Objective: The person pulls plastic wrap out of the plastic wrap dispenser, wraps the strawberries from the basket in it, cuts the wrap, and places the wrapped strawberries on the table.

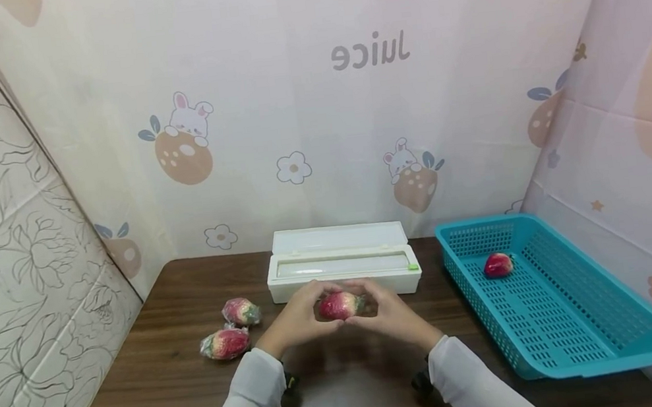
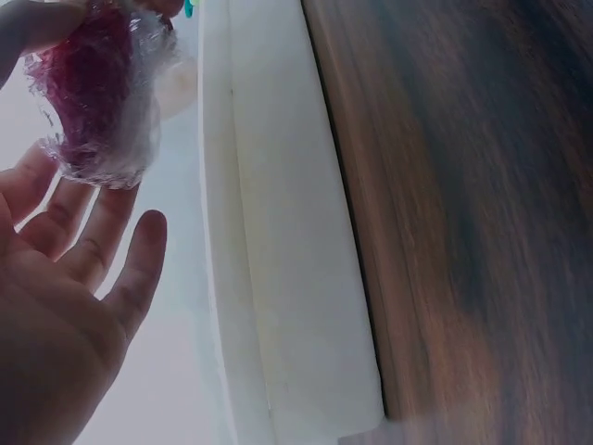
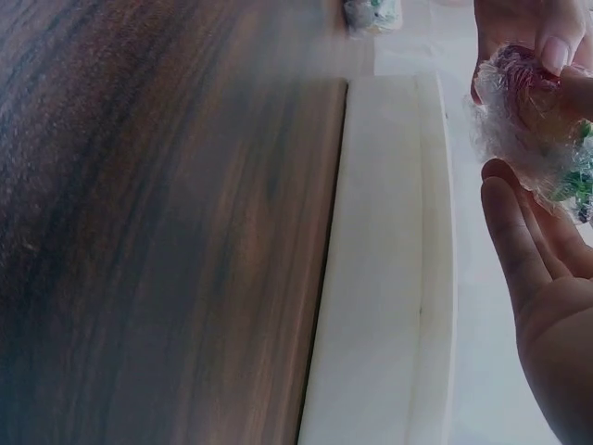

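A red strawberry (image 1: 339, 306) in crinkled cling film is held between my two hands, in front of the white box. My left hand (image 1: 299, 318) pinches one side of it with thumb and fingertips. From the other side my right hand (image 1: 394, 316) grips it, its thumb on top of the film in the right wrist view. The left wrist view shows the wrapped strawberry (image 2: 97, 93) at the fingertips, its film bunched along one side. Green leaves show through the film of the strawberry (image 3: 537, 120) in the right wrist view.
A white cling film dispenser (image 1: 346, 284) stands behind my hands, lid raised. Left of them, a wrapped strawberry (image 1: 240, 311) lies near another wrapped strawberry (image 1: 225, 343) on the brown table (image 1: 161, 393). At right, a blue basket (image 1: 558, 312) holds a bare strawberry (image 1: 498, 265).
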`<state>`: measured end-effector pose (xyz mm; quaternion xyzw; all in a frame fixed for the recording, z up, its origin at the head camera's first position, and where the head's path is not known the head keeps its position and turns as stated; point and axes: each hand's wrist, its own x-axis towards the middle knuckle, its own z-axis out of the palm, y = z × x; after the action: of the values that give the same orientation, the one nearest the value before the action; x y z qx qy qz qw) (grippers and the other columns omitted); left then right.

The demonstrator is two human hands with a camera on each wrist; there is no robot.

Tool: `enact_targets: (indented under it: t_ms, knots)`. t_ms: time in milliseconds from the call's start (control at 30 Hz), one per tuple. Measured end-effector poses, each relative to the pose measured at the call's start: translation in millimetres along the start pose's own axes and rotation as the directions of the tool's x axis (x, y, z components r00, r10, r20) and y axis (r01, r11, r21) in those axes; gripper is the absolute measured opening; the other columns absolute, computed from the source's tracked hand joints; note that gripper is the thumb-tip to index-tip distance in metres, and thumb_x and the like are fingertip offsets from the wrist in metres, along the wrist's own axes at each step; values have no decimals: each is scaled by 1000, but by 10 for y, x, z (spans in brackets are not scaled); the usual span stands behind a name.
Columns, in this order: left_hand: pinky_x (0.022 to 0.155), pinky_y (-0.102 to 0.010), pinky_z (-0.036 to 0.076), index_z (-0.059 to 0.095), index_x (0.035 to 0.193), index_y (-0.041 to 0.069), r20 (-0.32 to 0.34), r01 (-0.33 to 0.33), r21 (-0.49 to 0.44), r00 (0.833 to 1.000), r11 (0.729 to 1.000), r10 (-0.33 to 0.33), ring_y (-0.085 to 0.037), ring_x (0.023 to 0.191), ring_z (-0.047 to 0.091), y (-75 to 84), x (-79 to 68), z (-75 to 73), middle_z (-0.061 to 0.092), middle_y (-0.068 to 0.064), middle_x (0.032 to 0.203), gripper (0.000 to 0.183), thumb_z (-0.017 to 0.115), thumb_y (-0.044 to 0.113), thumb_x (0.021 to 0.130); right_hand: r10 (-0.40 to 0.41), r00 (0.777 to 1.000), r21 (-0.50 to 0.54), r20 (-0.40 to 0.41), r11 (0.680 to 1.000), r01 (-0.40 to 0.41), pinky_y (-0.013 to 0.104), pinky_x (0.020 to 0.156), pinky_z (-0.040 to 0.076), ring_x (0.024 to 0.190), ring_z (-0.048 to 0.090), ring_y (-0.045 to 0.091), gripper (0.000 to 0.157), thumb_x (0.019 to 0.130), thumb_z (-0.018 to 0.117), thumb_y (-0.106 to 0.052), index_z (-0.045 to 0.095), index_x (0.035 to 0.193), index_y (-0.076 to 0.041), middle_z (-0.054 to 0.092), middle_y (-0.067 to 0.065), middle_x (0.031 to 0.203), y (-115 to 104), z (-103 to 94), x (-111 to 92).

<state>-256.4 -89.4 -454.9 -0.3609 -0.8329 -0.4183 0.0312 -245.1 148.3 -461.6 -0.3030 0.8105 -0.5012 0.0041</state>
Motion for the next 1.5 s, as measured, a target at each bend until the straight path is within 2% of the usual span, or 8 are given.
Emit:
enact_targets:
  t_ms: [233,500,600,767,867,1100,1300,1500]
  knots:
    - [86,-31,53,59,126,13,4,84,82,996,993,-84,-11,102,57,-52,-118,-55,59,3,116,52,83,23,81,84,994,-3,66,996,-84,40,92,54,114,63,23,61,91,76,-31,48,144,-17,61,5,134,11,33,-19]
    - [90,-41,53,59,126,16,-74,234,257,972,938,-223,-15,102,60,-159,-309,-222,61,0,117,52,82,30,81,88,994,-11,69,996,-88,54,94,51,116,62,27,56,97,70,-27,47,145,-11,58,10,134,56,-26,-62]
    - [91,-43,51,61,123,17,-98,269,344,963,900,-250,-17,102,61,-211,-368,-275,63,0,116,51,83,32,79,78,995,-17,69,997,-77,50,95,51,115,63,24,55,98,68,-27,47,145,-9,58,8,134,79,-42,-82]
    - [92,-47,48,63,117,15,-130,346,493,937,798,-325,-19,96,63,-329,-470,-338,66,-2,108,50,85,36,77,67,996,-41,60,997,-65,48,96,51,112,64,21,52,99,67,-27,48,144,-8,60,7,132,99,-64,-108]
    - [94,-48,47,64,117,14,-122,377,523,921,765,-371,-22,95,64,-382,-517,-361,67,-5,107,51,85,37,77,65,996,-40,57,997,-63,49,96,50,111,64,21,50,99,67,-25,49,143,-7,60,6,132,110,-79,-124]
    - [91,-49,50,64,117,13,-112,391,506,914,769,-391,-24,96,64,-421,-611,-400,67,-7,107,51,86,35,76,94,993,-1,64,996,-94,49,97,50,111,64,24,48,100,64,-18,48,144,-9,57,9,137,119,-117,-162]
    - [88,-50,52,64,115,15,-129,442,468,891,765,-436,-21,90,62,-422,-705,-462,66,-4,105,49,86,33,75,128,990,-55,58,991,-124,45,93,51,110,64,21,41,101,63,-21,53,140,-13,60,3,134,133,-172,-213]
    - [92,-60,47,63,127,24,-123,448,483,886,753,-448,-28,99,60,-413,-787,-556,64,-9,114,54,81,35,78,156,985,-87,73,985,-149,41,94,51,109,63,15,36,102,62,-29,57,135,-18,62,8,132,157,-191,-248]
